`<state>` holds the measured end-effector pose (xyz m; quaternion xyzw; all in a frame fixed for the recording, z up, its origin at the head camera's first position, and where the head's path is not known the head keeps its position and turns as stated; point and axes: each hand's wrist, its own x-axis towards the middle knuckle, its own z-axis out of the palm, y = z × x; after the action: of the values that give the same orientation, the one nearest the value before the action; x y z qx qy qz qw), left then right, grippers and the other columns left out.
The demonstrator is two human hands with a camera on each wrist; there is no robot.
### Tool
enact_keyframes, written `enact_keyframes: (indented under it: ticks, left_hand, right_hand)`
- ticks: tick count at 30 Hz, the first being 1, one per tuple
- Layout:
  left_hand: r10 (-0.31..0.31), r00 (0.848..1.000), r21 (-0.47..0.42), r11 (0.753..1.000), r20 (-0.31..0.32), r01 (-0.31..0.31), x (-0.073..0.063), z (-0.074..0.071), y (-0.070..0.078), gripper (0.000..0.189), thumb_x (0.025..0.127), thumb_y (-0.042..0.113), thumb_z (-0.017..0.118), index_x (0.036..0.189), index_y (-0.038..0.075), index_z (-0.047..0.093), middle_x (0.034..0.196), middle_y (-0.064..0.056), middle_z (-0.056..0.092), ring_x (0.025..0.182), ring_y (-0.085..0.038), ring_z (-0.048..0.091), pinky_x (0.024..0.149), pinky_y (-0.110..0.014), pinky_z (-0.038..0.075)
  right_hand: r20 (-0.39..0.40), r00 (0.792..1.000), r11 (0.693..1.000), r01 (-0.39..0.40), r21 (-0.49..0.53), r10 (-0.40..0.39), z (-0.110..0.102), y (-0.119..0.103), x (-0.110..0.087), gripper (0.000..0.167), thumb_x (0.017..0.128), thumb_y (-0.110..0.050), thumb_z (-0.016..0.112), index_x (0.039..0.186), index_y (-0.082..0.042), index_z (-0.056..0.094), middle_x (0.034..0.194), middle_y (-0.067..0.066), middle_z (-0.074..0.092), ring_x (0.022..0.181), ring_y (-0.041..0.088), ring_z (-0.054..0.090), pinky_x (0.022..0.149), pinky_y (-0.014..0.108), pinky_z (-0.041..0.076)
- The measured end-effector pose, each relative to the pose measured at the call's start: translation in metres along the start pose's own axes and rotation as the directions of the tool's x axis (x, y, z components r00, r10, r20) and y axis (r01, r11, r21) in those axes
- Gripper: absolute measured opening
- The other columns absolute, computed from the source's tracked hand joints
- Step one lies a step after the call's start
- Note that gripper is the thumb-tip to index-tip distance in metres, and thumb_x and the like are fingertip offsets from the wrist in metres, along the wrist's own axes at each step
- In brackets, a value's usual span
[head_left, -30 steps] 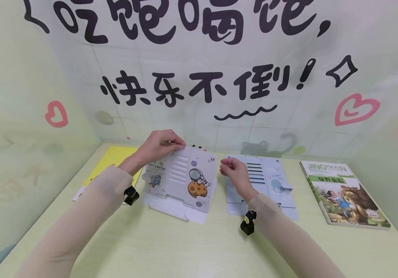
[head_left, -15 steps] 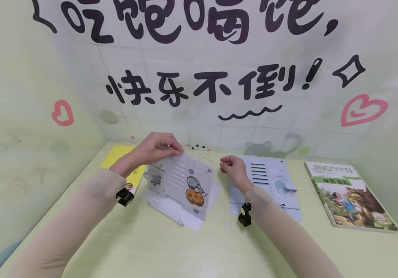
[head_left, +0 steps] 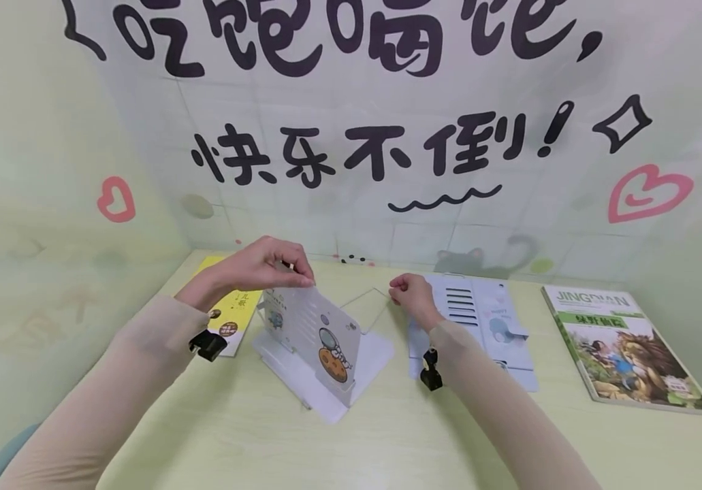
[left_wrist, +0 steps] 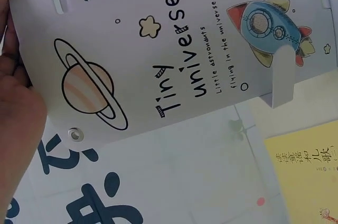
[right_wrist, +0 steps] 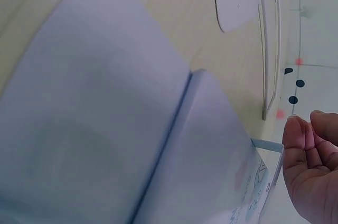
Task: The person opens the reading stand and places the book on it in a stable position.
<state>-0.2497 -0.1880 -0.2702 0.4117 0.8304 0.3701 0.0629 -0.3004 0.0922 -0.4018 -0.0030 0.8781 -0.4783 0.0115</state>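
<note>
My left hand [head_left: 267, 264] pinches the top edge of a white book stand [head_left: 320, 337] printed with an astronaut. Its panel stands tilted up over a white base plate [head_left: 375, 354], and a thin wire support [head_left: 376, 291] shows behind it. In the left wrist view, the panel [left_wrist: 185, 65] carries a planet, a rocket and the words "Tiny universe"; part of the left hand [left_wrist: 21, 123] shows at its edge. My right hand [head_left: 413, 296] hovers over a pale blue book stand [head_left: 476, 320]. In the right wrist view, this hand [right_wrist: 317, 166] has loosely curled fingers, near but apart from the wire [right_wrist: 265, 60].
A yellow book [head_left: 243, 316] lies at the left, partly behind the left forearm. Farther right lies a book with a lion on its cover [head_left: 626, 354]. The table [head_left: 387, 442] meets a wall covering [head_left: 351, 224] with large black characters.
My left hand has moved left and down with the white stand's panel, which has turned and tilted so that the wire support behind it shows. The right hand has barely moved.
</note>
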Motion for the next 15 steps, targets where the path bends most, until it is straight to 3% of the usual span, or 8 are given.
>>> enact_keyframes:
  ticks: [11, 15]
  left_hand:
    - [-0.021, 0.999, -0.035, 0.999, 0.039, 0.022, -0.0037, -0.0027, -0.0021, 0.011, 0.086, 0.006, 0.065, 0.077, 0.010, 0.068, 0.079, 0.000, 0.062, 0.073, -0.013, 0.054, 0.068, -0.027, 0.048]
    - [-0.010, 0.999, -0.055, 0.998, 0.044, 0.012, -0.0049, -0.0025, -0.0026, 0.012, 0.086, 0.005, 0.065, 0.075, 0.009, 0.066, 0.077, 0.000, 0.060, 0.072, -0.013, 0.053, 0.067, -0.027, 0.047]
  right_hand:
    - [0.036, 0.997, 0.979, 0.067, -0.191, -0.062, 0.0018, -0.0027, 0.0000, 0.014, 0.085, 0.000, 0.063, 0.098, 0.003, 0.066, 0.086, 0.012, 0.066, 0.072, 0.016, 0.056, 0.061, 0.022, 0.044]
    - [0.075, 0.994, 0.959, 0.099, -0.267, -0.081, 0.0040, -0.0021, 0.0013, 0.013, 0.084, -0.001, 0.065, 0.096, 0.003, 0.066, 0.090, 0.014, 0.067, 0.078, 0.021, 0.059, 0.070, 0.028, 0.049]
